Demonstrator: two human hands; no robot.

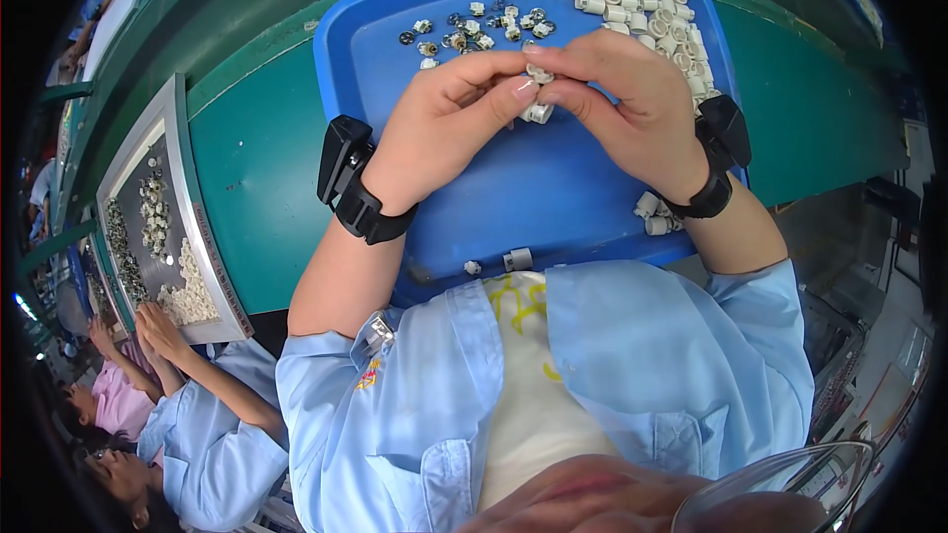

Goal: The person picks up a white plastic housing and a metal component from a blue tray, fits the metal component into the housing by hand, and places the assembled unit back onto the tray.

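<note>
small white part (539, 73) pinched right between both sets of fingertips, up over the middle of the blue tray (395, 59). left hand (449, 128) closes thumb and forefinger on it from one side, right hand (632, 104) clamps it from the other. another white piece (538, 114) sits just below the fingers, whether held i cannot tell. finished white caps (647, 15) heaped at the tray's far right, small metal bits (474, 30) scattered far left. a neighbour's hands (148, 331) work a grey tray (202, 227) at left.
</note>
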